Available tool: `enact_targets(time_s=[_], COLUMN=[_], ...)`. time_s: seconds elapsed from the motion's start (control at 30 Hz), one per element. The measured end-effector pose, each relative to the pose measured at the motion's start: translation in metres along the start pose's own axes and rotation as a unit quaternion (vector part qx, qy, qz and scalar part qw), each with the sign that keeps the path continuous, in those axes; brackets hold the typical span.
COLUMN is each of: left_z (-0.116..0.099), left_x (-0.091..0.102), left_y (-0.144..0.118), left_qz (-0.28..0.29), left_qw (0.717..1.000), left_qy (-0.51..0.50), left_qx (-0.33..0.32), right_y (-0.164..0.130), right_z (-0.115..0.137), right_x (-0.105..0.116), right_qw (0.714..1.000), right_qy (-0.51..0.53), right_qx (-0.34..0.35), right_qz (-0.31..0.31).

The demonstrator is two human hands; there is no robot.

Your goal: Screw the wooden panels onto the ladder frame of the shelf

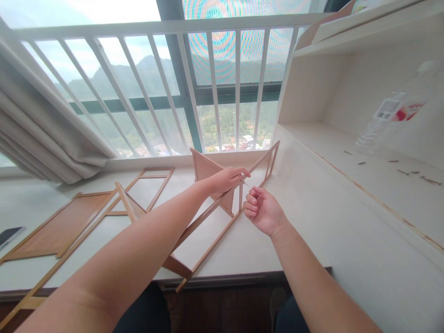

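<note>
Head view, hands point(264, 210), frame point(200, 221) crossing front edge point(243, 277)

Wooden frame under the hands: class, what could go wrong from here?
The thin tool in the right hand could slip and jab the left hand, whose fingers are close to its tip. The wooden frame might slide or tip, since one end appears to jut past the white surface's front edge.

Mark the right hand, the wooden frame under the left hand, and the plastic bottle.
Right hand point(265, 211): head view, on the middle of the hand, beside its curled fingers.
Wooden frame point(204, 216): head view, on its upper rail.
Plastic bottle point(399, 111): head view, on its label.
</note>
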State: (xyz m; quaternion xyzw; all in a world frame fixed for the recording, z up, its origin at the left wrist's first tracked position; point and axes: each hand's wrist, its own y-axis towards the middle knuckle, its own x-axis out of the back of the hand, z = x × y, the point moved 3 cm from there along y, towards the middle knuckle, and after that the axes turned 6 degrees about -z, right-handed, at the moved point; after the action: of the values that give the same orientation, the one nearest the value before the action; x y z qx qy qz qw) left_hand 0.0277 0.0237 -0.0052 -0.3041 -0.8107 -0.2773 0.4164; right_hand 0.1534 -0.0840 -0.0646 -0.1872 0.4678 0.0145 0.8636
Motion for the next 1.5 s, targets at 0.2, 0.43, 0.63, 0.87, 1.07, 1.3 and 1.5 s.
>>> enact_targets(time_s=[0.2, 0.43, 0.63, 0.87, 1.07, 1.3, 1.5], left_z=[-0.001, 0.003, 0.004, 0.001, 0.001, 0.001, 0.003], left_x=[0.001, -0.001, -0.001, 0.001, 0.001, 0.000, -0.001], left_y=[0.000, 0.000, -0.001, -0.002, -0.001, -0.001, 0.000], left_qz=[0.005, 0.009, 0.011, 0.011, 0.016, 0.020, 0.016], left_qw=[1.000, 1.000, 1.000, 1.000, 1.000, 1.000, 1.000], left_qy=[0.006, 0.009, 0.004, 0.013, 0.009, -0.001, 0.008], left_qx=[0.005, -0.006, -0.003, -0.004, -0.007, -0.003, -0.007], right_y=[0.002, 0.003, 0.002, 0.001, 0.003, 0.000, -0.008], right_z=[-0.001, -0.003, -0.002, -0.001, 0.001, 0.009, 0.016], right_x=[0.001, 0.002, 0.002, 0.000, 0.006, 0.009, 0.008], right_qw=[0.999, 0.994, 0.986, 0.983, 0.951, 0.772, 0.567], right_qy=[-0.034, -0.065, -0.101, -0.116, -0.226, -0.522, -0.690], right_qx=[0.033, 0.083, 0.119, 0.125, 0.193, 0.330, 0.400], right_qz=[-0.008, -0.043, -0.062, -0.061, -0.086, -0.150, -0.207])
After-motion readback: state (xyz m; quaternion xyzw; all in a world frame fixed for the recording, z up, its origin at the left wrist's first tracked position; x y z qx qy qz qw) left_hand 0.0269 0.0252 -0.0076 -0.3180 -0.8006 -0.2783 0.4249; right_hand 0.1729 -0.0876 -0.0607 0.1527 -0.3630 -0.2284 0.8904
